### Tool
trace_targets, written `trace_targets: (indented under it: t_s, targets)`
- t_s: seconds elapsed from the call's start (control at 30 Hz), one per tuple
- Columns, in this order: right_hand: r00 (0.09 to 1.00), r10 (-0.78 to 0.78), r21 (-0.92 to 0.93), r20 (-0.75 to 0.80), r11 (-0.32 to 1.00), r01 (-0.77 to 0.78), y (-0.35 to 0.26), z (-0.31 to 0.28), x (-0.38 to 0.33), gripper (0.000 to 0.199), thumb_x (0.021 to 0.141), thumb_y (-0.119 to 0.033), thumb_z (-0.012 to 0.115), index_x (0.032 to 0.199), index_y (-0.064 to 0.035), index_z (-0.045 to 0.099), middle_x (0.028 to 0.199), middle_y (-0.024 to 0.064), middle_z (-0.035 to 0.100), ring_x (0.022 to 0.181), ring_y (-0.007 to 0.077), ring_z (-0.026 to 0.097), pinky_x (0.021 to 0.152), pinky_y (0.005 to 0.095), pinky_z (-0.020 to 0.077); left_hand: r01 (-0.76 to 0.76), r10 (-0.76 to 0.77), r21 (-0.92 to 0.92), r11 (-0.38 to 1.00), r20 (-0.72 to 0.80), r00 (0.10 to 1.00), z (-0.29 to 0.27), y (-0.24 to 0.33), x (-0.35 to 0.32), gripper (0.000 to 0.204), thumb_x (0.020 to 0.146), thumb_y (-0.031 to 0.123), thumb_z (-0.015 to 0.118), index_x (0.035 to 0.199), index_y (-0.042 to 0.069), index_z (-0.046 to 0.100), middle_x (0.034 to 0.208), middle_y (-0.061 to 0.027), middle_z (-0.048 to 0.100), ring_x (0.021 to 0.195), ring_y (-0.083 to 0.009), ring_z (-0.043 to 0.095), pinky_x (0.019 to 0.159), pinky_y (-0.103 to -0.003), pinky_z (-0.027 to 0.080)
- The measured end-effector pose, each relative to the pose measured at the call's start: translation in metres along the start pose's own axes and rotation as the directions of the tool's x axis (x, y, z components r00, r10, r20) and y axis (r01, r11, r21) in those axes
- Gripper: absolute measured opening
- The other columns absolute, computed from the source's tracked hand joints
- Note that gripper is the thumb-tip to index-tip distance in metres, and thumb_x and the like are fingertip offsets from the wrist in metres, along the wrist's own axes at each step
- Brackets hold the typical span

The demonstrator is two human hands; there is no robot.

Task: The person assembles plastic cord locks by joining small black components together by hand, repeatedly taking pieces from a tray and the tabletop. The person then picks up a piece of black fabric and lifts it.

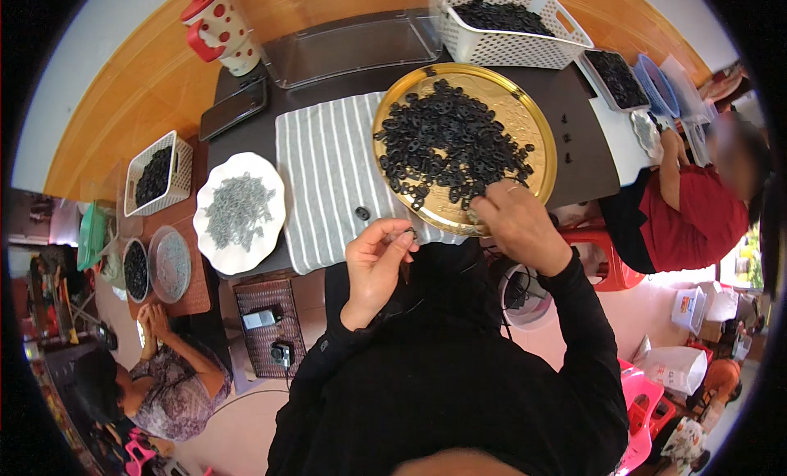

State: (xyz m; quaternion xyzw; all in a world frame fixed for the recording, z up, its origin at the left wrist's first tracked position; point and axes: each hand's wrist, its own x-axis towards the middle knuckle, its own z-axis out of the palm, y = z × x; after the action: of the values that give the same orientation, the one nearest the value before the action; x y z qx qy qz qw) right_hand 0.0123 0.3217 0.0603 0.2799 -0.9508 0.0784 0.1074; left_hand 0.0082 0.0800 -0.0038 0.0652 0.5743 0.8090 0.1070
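Left hand (373,271), lower centre of the frame: thumb and forefinger pinched together on a small black piece (411,232). Right hand (518,220), right of centre: fingers bent down at the near rim of the gold tray; whether they are closed on anything cannot be told. Striped cloth (324,173), grey and white, centre, spread on the dark worktop (589,156); one loose black part (362,213) on it, near the left hand. White plate (238,261), scalloped, left of centre, bearing grey pieces (238,209). Gold tray (534,123), round, upper centre, partly over the cloth, bearing a heap of black rings (447,136). Clear tray (352,54), rectangular, top centre. White basket (508,50), perforated, upper right, containing black parts. Tumbler (238,41), white with red spots, red lid and handle, upper left.
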Motion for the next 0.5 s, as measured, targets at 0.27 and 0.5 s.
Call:
trace_targets:
  t_s: [0.27,0.5]
  targets:
    - [0.896,0.406,0.835,-0.18,0.545,-0.08,-0.031,0.016,0.008,0.013,0.083,0.009,0.057,0.093,0.0013,0.062,0.09,0.0084,0.058,0.081,0.016,0.055,0.07,0.0244,0.0427,0.002,0.002,-0.055,0.998,0.071,0.998,0.006,0.009,0.001,0.021,0.093,-0.004,0.058,0.114,-0.004,0.063,0.087,-0.006,0.065,0.076,-0.0102,0.063,0.063,-0.021,0.05]
    - [0.874,0.475,0.937,-0.108,0.341,-0.069,-0.067,0.044,0.026,0.009,0.089,0.007,0.058,0.095,0.0011,0.061,0.091,0.0039,0.057,0.081,0.0104,0.053,0.073,0.0227,0.0423,-0.045,0.052,-0.117,0.992,0.055,0.997,0.008,0.016,0.0,0.023,0.093,-0.005,0.057,0.115,-0.004,0.063,0.091,-0.0068,0.065,0.078,-0.0112,0.063,0.064,-0.022,0.05]
